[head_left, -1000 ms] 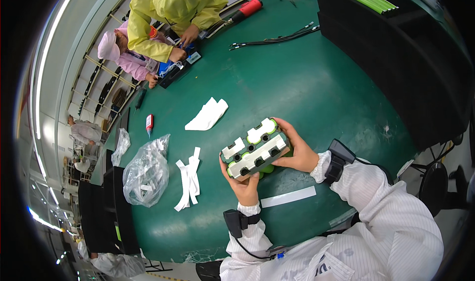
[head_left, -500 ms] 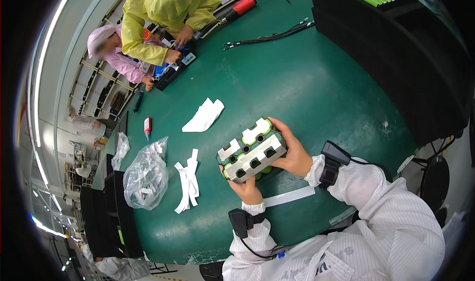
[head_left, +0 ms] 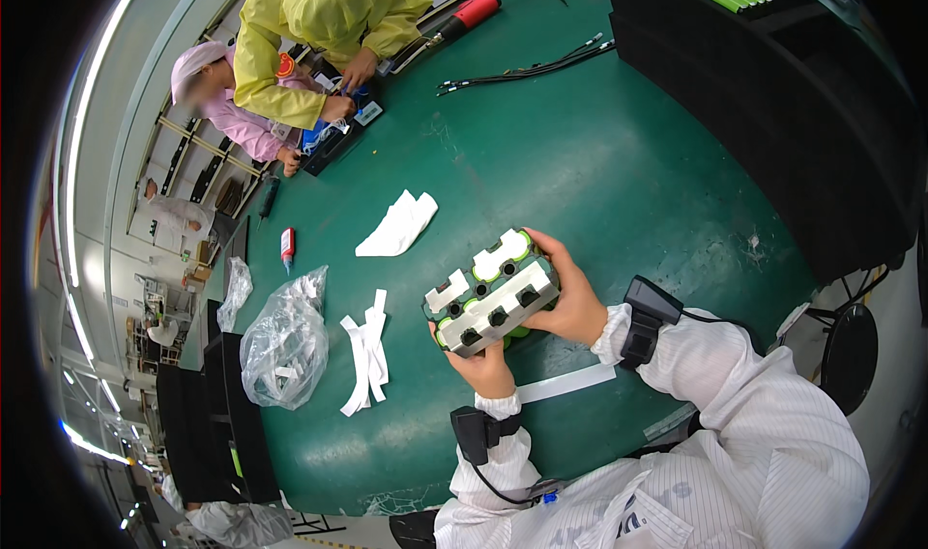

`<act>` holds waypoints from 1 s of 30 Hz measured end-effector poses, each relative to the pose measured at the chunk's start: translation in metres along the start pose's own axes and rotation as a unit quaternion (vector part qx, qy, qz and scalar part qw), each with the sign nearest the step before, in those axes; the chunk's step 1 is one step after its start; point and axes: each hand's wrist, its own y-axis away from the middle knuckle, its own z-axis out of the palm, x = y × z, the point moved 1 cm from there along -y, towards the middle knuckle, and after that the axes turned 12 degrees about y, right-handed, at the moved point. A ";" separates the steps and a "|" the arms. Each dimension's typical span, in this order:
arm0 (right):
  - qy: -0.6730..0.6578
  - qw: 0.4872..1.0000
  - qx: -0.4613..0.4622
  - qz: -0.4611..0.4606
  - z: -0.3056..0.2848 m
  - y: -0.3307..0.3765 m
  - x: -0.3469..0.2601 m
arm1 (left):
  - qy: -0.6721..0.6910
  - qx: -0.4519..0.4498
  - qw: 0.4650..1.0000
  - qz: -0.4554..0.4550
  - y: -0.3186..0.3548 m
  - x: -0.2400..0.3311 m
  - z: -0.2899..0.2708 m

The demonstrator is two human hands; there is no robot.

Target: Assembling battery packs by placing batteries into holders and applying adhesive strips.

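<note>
Between my two hands is a battery pack (head_left: pixel 495 303), a block of green cells with whitish strips across its top and black square spots along the near strip. My left hand (head_left: pixel 486 370) grips its near left end from below. Around the right end wrap the fingers of my right hand (head_left: pixel 576 303). The pack is tilted above the green table; its underside is hidden. Below it lies a single white strip (head_left: pixel 567 383). Several loose white strips (head_left: pixel 366 356) lie crossed to its left, and a folded white sheet (head_left: pixel 397 225) sits beyond them.
Clear plastic bags (head_left: pixel 284 341) and a red bottle (head_left: pixel 287 245) lie on the left. Black cables (head_left: pixel 527 73) stretch across the far side. A black rack (head_left: pixel 735 95) with green cells stands at right. Two co-workers handle a black box (head_left: pixel 333 148) at the far left.
The battery pack and my hands stay almost in place, with only a slight shift of my wrists. The co-worker in pink has moved a little.
</note>
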 end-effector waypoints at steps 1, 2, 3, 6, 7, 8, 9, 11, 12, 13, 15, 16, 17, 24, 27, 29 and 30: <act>0.036 0.999 0.022 -0.006 0.002 0.000 -0.001 | 0.000 0.000 1.000 -0.001 0.000 0.002 0.003; 0.037 0.999 0.023 -0.005 0.002 0.000 -0.001 | -0.004 0.001 1.000 0.002 -0.001 0.005 0.006; 0.051 0.998 0.029 -0.005 0.003 0.000 -0.001 | -0.008 0.003 1.000 0.005 -0.001 0.007 0.008; 0.051 0.998 0.027 0.005 0.002 0.001 -0.001 | -0.003 0.003 1.000 -0.001 -0.002 0.008 0.009; 0.036 0.999 0.019 0.013 0.002 0.001 -0.001 | -0.004 0.003 1.000 0.000 -0.002 0.008 0.008; 0.035 0.999 0.019 0.013 0.001 0.001 0.000 | -0.010 0.005 1.000 0.001 -0.001 0.006 0.006; 0.040 0.999 0.013 0.002 -0.001 0.001 0.002 | -0.016 0.007 1.000 0.003 -0.001 0.004 0.005; 0.046 0.999 0.007 -0.010 -0.004 0.001 0.004 | 0.008 0.004 1.000 -0.006 -0.001 0.003 0.003; 0.030 1.000 -0.002 -0.007 -0.005 0.001 0.005 | 0.031 0.002 0.999 -0.014 0.000 0.002 0.002; 0.014 1.000 -0.010 -0.005 -0.005 0.002 0.005 | 0.031 0.003 0.999 -0.014 0.000 0.001 0.002; 0.014 1.000 -0.016 -0.010 -0.007 0.001 0.005 | 0.050 0.004 0.998 0.029 0.001 -0.003 0.003; 0.015 1.000 -0.021 -0.015 -0.009 0.001 0.006 | 0.051 0.005 0.998 0.029 0.001 -0.005 0.002; 0.016 1.000 -0.021 -0.015 -0.010 0.001 0.006 | 0.065 0.011 0.998 0.025 0.001 -0.006 0.002; 0.057 0.996 -0.046 -0.043 -0.015 0.003 0.005 | 0.128 -0.010 0.991 0.027 0.003 -0.008 -0.008; 0.056 0.996 -0.054 -0.042 -0.023 0.001 0.007 | 0.140 -0.034 0.989 0.025 0.003 -0.012 -0.013; 0.044 0.996 -0.064 -0.038 -0.026 0.000 0.007 | 0.136 -0.031 0.990 0.022 0.004 -0.012 -0.014; 0.058 0.995 -0.066 -0.038 -0.027 -0.001 0.007 | 0.132 -0.029 0.991 0.018 0.004 -0.013 -0.014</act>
